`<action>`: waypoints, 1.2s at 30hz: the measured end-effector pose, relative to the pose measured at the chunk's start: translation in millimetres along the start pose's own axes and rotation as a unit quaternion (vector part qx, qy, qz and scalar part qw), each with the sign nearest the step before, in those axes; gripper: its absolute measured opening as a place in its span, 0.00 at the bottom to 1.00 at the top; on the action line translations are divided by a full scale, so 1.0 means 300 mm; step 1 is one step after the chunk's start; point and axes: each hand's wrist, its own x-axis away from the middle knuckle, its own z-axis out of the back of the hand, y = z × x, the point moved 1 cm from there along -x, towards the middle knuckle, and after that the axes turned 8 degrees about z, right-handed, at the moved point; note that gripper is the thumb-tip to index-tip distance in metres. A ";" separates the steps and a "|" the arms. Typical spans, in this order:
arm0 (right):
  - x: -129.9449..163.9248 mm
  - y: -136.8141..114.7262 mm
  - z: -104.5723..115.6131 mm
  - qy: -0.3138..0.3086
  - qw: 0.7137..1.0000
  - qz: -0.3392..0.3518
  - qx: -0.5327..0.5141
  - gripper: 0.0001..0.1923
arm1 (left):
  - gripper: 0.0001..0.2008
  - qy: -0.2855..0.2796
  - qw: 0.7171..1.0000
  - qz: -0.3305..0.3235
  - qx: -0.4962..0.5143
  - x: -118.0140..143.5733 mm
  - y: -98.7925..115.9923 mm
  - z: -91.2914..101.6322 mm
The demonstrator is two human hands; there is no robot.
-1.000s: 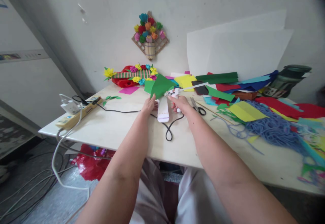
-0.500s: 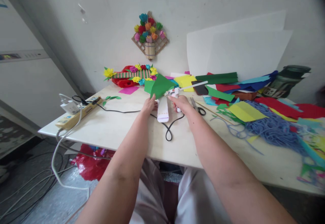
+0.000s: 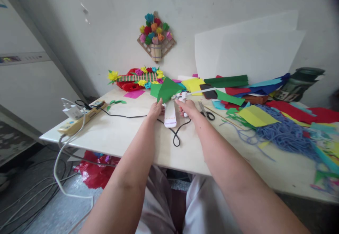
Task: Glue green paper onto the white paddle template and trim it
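Green paper (image 3: 166, 89), folded to a peak, stands at the middle of the frame, pinched at its lower edge by the left hand (image 3: 156, 109). Just right of it, the right hand (image 3: 187, 107) wraps a white glue gun (image 3: 183, 98), hiding its grip; the nozzle meets the paper, too small to make out.

No legible text anywhere. Markings on power strip (image 3: 79, 118), white card (image 3: 170, 115) and dark container (image 3: 299, 83) label too small to read.
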 end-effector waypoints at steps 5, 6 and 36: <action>0.007 -0.006 0.012 -0.026 0.999 -0.009 -0.018 0.16 | 0.17 -0.001 1.000 -0.002 -0.004 0.002 0.000 0.002; 0.011 -0.010 0.015 -0.030 0.999 -0.011 -0.022 0.16 | 0.17 -0.002 1.000 -0.002 -0.004 0.001 -0.001 0.002; 0.064 -0.098 0.051 -0.036 0.998 -0.032 0.034 0.21 | 0.17 0.007 1.000 -0.001 -0.007 0.003 -0.001 0.002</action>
